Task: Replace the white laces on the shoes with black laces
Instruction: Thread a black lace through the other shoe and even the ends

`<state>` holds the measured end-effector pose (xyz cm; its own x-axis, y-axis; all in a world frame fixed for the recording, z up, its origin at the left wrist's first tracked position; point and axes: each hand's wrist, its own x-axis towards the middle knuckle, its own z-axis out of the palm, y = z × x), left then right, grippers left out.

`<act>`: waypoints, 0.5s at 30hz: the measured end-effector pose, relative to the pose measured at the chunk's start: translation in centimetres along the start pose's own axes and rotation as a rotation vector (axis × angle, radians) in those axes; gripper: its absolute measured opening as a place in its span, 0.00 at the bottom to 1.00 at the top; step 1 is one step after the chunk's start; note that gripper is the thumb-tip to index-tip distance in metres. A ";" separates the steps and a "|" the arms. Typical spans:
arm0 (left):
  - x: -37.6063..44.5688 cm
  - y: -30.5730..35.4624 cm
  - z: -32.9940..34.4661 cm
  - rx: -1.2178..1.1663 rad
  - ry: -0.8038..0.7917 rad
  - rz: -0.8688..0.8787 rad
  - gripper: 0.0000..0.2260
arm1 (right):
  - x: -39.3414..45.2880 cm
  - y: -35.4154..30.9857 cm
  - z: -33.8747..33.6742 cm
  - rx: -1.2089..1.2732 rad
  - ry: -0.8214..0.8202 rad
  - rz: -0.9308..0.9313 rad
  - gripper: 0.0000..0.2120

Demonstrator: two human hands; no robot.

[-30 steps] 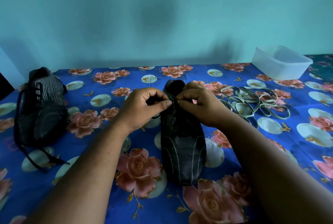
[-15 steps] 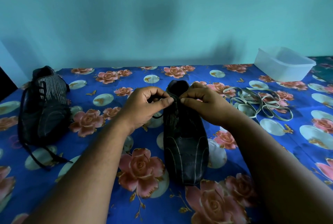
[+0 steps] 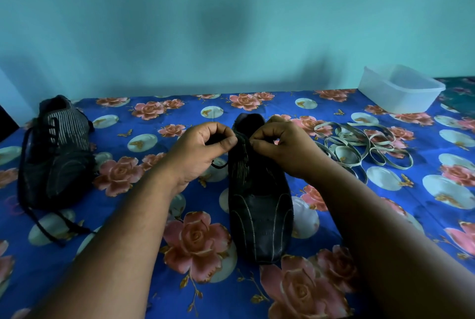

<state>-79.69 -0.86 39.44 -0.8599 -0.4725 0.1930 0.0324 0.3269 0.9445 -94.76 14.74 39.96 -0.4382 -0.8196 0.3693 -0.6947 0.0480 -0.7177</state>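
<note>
While both hands work at the throat of the black shoe lying toe toward me in the middle of the floral tablecloth, I judge the black lace to be light, limp and a little slippery, best taken close to its tip so that it does not buckle at an eyelet. My left hand is curled, thumb and forefinger pinching what I take to be one end of that lace beside the tongue; a short loop of it hangs below the palm on the shoe's left side. My right hand mirrors it, fingers folded and tips nipped on something at the shoe's top edge, probably the other end, though I cannot make out the strand itself. Both forearms reach forward and converge, wrists raised above the shoe, knuckles nearly meeting. The shoe looks soft and light, so it may slide under a hard pull. The second shoe sits well off to the left, black lace already threaded. The white laces lie in a loose heap to the right, near a plastic tub.
</note>
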 end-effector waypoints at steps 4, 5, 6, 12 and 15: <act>-0.1 0.2 0.0 0.015 -0.015 -0.035 0.08 | 0.1 0.4 -0.4 -0.013 -0.043 -0.010 0.04; -0.1 0.3 0.1 0.023 -0.009 -0.039 0.12 | 0.1 0.5 -0.5 -0.017 -0.050 -0.023 0.02; -0.1 0.3 0.2 0.034 0.001 -0.035 0.15 | 0.1 0.6 -0.5 -0.013 -0.053 -0.039 0.02; 0.0 0.4 0.0 0.023 0.033 -0.051 0.14 | 0.1 0.9 -0.3 -0.001 -0.018 -0.103 0.06; 0.0 0.4 -0.2 0.012 0.013 -0.084 0.09 | 0.0 0.7 0.0 0.031 0.016 -0.074 0.08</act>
<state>-79.57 -0.87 39.91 -0.8525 -0.5095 0.1169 -0.0454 0.2951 0.9544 -95.25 14.75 39.48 -0.3959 -0.8107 0.4313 -0.7075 -0.0301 -0.7060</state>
